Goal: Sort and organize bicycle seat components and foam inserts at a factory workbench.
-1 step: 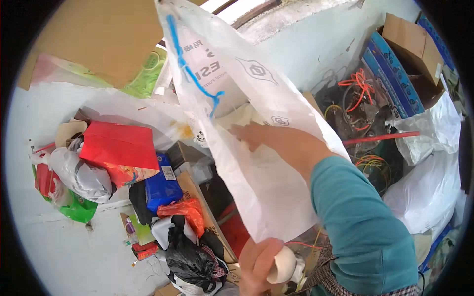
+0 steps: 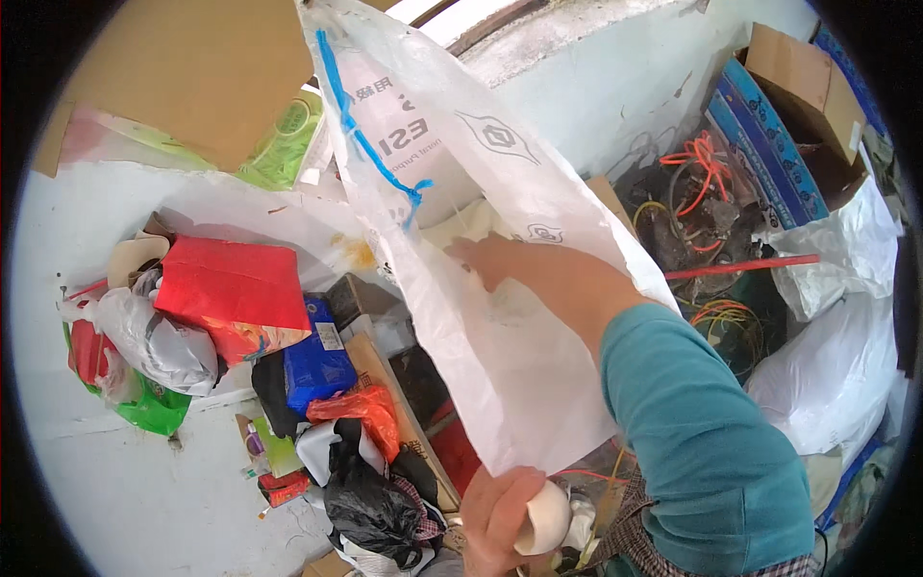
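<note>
A large white sack (image 2: 567, 404) with print and a blue drawstring (image 2: 370, 144) hangs with its mouth towards me. My right hand (image 2: 495, 262), in a teal sleeve, reaches deep inside it. Its fingers are drawn together beside pale, cream-coloured contents (image 2: 466, 223); whatever they hold is hidden. Below the sack's bottom corner, my left hand (image 2: 495, 514) is closed around an off-white, rounded, hollow thing like a cup (image 2: 546, 519). The fingers lie against the sack's lower edge; whether they also pinch it I cannot tell.
Left of the sack lie a red bag (image 2: 231, 288), a blue package (image 2: 317, 361) and a black plastic bag (image 2: 375, 510). To the right are tangled orange wires (image 2: 702, 159), a red rod (image 2: 745, 267), an open cardboard box (image 2: 793, 82) and a stuffed white bag (image 2: 827, 375).
The sack and my left hand have shifted very slightly left in the picture. Otherwise both hands keep the same position.
</note>
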A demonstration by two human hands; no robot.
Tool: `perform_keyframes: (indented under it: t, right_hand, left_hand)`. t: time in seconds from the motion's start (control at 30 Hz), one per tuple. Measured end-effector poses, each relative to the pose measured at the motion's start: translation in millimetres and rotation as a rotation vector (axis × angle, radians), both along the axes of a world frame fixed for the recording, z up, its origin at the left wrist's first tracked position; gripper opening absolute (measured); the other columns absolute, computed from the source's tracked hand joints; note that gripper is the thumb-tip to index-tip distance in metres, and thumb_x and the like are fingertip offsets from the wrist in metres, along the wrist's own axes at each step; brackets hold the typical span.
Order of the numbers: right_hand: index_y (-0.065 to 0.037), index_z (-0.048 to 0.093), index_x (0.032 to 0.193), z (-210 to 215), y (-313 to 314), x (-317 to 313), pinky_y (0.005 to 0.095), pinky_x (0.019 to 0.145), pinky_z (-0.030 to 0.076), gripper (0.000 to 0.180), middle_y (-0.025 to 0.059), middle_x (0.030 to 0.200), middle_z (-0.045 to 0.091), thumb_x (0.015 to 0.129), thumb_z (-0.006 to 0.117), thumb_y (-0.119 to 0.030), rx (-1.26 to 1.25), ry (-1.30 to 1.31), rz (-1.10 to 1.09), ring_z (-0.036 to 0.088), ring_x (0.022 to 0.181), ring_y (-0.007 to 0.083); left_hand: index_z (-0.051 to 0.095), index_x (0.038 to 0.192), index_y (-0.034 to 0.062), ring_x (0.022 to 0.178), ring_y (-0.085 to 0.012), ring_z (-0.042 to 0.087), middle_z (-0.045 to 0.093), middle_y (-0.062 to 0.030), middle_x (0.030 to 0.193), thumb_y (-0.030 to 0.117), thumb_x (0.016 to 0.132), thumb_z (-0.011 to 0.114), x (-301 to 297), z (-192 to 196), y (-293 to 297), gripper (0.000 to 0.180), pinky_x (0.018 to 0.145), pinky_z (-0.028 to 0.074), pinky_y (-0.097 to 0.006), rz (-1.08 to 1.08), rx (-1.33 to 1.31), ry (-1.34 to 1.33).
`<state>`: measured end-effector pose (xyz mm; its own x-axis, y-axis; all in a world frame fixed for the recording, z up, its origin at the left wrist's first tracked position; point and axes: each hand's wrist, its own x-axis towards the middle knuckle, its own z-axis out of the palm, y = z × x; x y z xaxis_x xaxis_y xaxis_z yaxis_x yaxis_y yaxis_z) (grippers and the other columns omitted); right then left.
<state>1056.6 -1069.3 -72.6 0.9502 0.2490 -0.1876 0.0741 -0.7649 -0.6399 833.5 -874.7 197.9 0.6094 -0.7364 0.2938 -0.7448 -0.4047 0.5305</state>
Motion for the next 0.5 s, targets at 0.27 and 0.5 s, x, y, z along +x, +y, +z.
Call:
perform_keyframes:
  t: [0.27, 0.5]
  right_hand:
    - [-0.013, 0.034, 0.137, 10.3, -13.5, 19.0, 0.0443, 0.095, 0.038, 0.09, 0.0114, 0.14, 0.034, 0.056, 0.073, -0.015, -0.166, 0.175, 0.036, 0.047, 0.117, 0.0323]
    - [-0.012, 0.042, 0.132, 2.1, -28.3, 15.7, 0.0431, 0.093, 0.04, 0.078, 0.0104, 0.134, 0.042, 0.059, 0.071, -0.014, -0.356, -0.142, -0.099, 0.049, 0.115, 0.0322]
  left_hand:
    - [0.059, 0.096, 0.0012, 0.066, -0.029, 0.062, 0.062, -0.0155, 0.08, 0.012, 0.062, 0.075, 3.1, 27.3, 14.5, 0.039, 0.056, 0.049, -0.036, 0.098, 0.079, -0.057]
    - [0.062, 0.091, 0.002, 0.068, -0.0268, 0.063, 0.063, -0.0139, 0.08, 0.012, 0.064, 0.076, 0.5, 21.9, 13.6, 0.032, 0.056, 0.049, -0.035, -0.004, -0.017, -0.018]
